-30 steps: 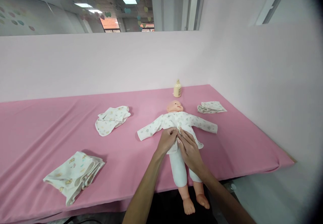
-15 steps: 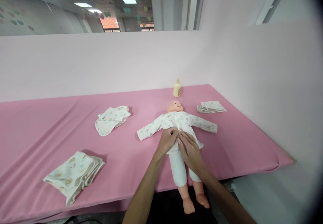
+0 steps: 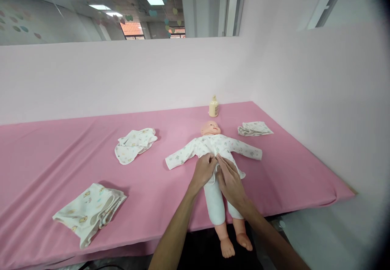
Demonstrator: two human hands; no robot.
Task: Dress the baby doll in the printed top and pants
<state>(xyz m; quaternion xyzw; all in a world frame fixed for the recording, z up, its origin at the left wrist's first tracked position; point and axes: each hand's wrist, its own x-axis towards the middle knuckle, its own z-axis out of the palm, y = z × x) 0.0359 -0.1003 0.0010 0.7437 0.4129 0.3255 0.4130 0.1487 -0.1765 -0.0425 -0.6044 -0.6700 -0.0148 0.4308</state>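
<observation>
A baby doll lies on its back on the pink table, feet hanging over the near edge. It wears a white printed long-sleeved shirt and white trousers. My left hand and my right hand meet at the front of the shirt over the doll's belly. Both pinch the shirt's front edges together with their fingertips. What lies under the fingers is hidden.
A small cream bottle stands at the wall behind the doll's head. A folded white cloth lies right of the head. Two printed garments lie to the left. Pale pink walls close the back and right.
Both hands have shifted slightly up the doll's belly and closed together on the shirt front. The doll and everything else stay where they were.
</observation>
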